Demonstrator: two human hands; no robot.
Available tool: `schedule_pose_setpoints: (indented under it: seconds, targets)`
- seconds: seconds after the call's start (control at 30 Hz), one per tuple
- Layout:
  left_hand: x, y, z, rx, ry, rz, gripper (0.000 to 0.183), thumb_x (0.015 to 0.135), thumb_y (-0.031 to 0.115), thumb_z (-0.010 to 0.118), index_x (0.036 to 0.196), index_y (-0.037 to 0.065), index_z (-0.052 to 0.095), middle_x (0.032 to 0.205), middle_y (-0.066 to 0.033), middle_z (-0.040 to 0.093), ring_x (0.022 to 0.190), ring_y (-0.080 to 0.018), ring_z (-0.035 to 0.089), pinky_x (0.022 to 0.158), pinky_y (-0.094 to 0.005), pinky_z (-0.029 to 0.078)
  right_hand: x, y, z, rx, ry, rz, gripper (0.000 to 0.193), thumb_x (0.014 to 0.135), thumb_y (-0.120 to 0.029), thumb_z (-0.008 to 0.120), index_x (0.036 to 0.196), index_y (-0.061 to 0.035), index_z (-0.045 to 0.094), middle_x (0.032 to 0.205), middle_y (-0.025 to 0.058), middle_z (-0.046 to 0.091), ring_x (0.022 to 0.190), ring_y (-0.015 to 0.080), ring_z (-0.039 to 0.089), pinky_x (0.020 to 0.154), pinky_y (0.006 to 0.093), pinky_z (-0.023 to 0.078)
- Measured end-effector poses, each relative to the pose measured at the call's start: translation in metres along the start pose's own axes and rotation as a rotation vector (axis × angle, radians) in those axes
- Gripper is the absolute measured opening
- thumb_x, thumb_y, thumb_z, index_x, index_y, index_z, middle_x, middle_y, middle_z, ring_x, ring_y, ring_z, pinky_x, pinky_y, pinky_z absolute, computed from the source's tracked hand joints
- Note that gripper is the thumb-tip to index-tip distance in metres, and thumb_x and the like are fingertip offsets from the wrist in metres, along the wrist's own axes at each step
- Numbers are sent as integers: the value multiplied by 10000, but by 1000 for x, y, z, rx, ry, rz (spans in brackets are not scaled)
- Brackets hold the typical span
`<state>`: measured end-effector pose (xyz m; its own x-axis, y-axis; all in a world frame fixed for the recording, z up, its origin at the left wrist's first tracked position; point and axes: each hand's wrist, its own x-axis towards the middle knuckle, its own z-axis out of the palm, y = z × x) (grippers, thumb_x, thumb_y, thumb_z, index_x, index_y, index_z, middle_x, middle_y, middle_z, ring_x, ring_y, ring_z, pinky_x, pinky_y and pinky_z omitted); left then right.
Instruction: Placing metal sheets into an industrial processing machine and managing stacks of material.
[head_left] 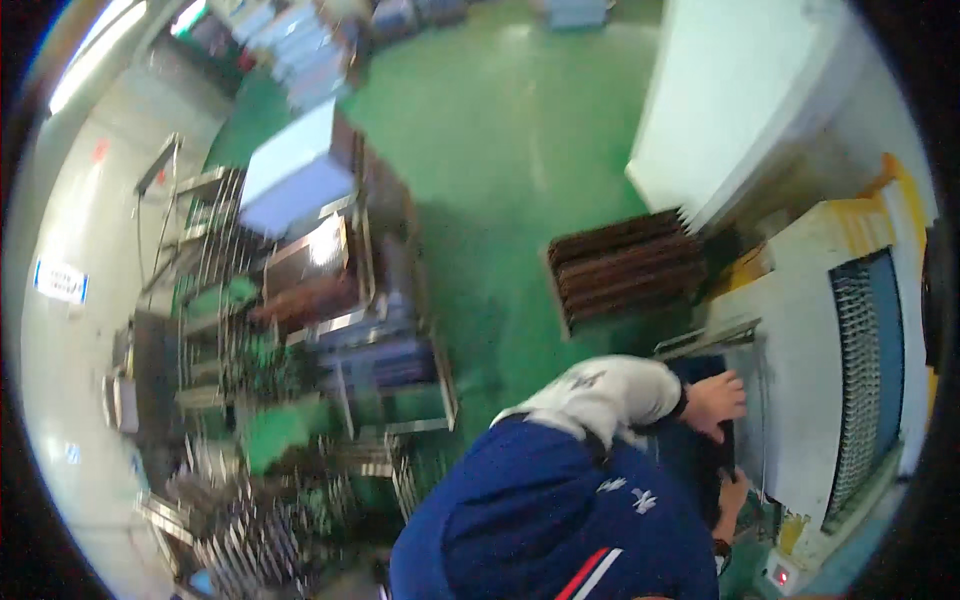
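Note:
Both hands are at the lower right, beside a pale machine. My left hand lies with bent fingers over the upper edge of a dark flat thing, its thumb pointing down along it. Lower down, my right hand grips the same thing, thumb on its edge; part of that hand is hidden. I cannot make out what kind of thing it is. A thin metal frame stands just beyond my left hand, close to the machine.
A stack of brown ridged trays stands on the green floor ahead. Metal rack carts fill the left, one with a light blue box on top. A row of metal links shows in the machine's opening. A white cabinet stands far right.

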<state>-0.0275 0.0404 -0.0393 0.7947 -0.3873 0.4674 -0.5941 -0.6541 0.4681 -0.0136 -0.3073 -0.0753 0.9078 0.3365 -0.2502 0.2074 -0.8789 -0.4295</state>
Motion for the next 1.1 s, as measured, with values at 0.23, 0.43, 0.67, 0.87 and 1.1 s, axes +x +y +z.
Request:
schedule_pose_setpoints:
  seconds: [0.23, 0.43, 0.67, 0.87, 1.1]
  targets:
    - [-9, -4, 5, 77, 107, 38, 547, 681, 652, 778, 932, 167, 752, 997, -45, 655, 1084, -254, 522, 937, -430, 352, 26, 54, 3, 11, -45, -112, 290, 914, -219, 726, 1034, 44, 706, 861, 93, 698, 781, 178, 595, 737, 348, 477]
    - [-8, -9, 8, 57, 49, 11, 551, 659, 656, 789, 931, 177, 761, 1022, -32, 673, 1105, -255, 546, 975, -440, 344, 30, 52, -2, 72, -107, -1, 206, 935, -138, 700, 1048, 33, 715, 888, 139, 715, 790, 248, 620, 756, 373, 494]
    - [-6, -17, 12, 57, 44, -4, 550, 647, 635, 799, 958, 182, 765, 1054, -43, 681, 1126, -252, 552, 1003, -470, 328, 29, -4, -7, 136, -103, 56, 180, 908, -120, 726, 1000, 36, 728, 795, 81, 699, 707, 185, 600, 691, 340, 490]
    - [-1, -12, 18, 44, 34, 3, 517, 651, 600, 808, 972, 197, 763, 1073, -49, 670, 1142, -267, 545, 1047, -504, 309, 29, 62, 3, 132, -65, 19, 197, 919, -108, 698, 1044, 44, 709, 810, 127, 706, 720, 201, 599, 711, 373, 493]
    - [12, -18, 16, 29, 47, -29, 519, 672, 592, 803, 988, 182, 766, 1080, -52, 672, 1160, -279, 537, 1056, -494, 320, 44, 77, -5, 11, -150, 15, 253, 917, -143, 670, 1085, 45, 686, 917, 200, 714, 823, 328, 645, 778, 427, 487]
